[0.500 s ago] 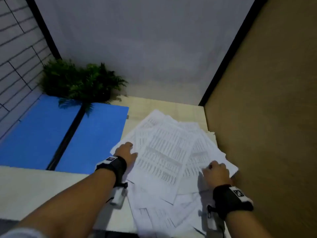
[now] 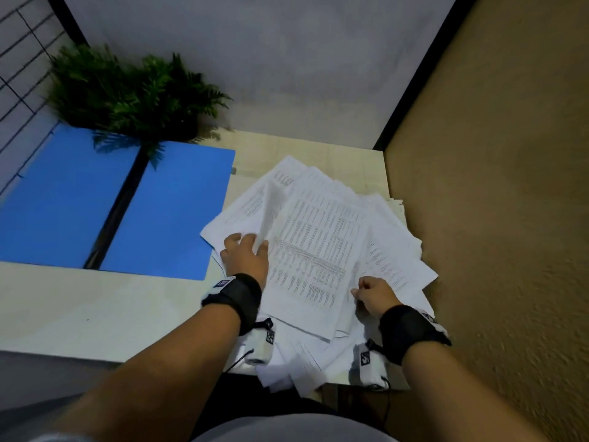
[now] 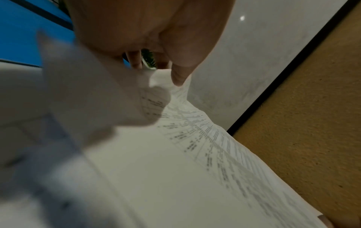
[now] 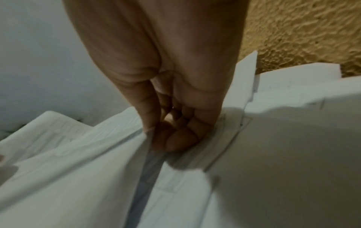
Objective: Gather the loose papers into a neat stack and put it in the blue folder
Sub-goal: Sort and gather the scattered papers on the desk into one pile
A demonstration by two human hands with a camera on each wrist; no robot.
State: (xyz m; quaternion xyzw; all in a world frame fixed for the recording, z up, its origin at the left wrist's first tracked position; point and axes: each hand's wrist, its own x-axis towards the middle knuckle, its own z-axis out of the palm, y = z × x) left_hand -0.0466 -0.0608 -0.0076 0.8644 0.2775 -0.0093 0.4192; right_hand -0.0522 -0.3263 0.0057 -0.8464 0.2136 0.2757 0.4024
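A: Chg vs prior? L hand (image 2: 245, 257) has lifted a sheet edge, thumb and fingers pinching it; R hand (image 2: 376, 295) now curled, gripping sheets.
B: Loose papers (image 2: 322, 247)?
A: Fanned, right side of desk (image 2: 95, 307); gathering just begun. Blue folder (image 2: 111, 205) open, left. Fern (image 2: 127, 94) far-left; tan wall (image 2: 497, 186) right.

One blue folder (image 2: 118, 205) is being shown lying open, with two blue panels counted at about ten o'clock. One fern-like plant (image 2: 134, 90) is being seen at eleven o'clock. The loose papers (image 2: 318, 237) are overlapping at about one o'clock; perhaps a dozen or more sheets, though blur is preventing a firm count. Two hands are being counted: the left hand (image 2: 245, 256) and the right hand (image 2: 376, 295).
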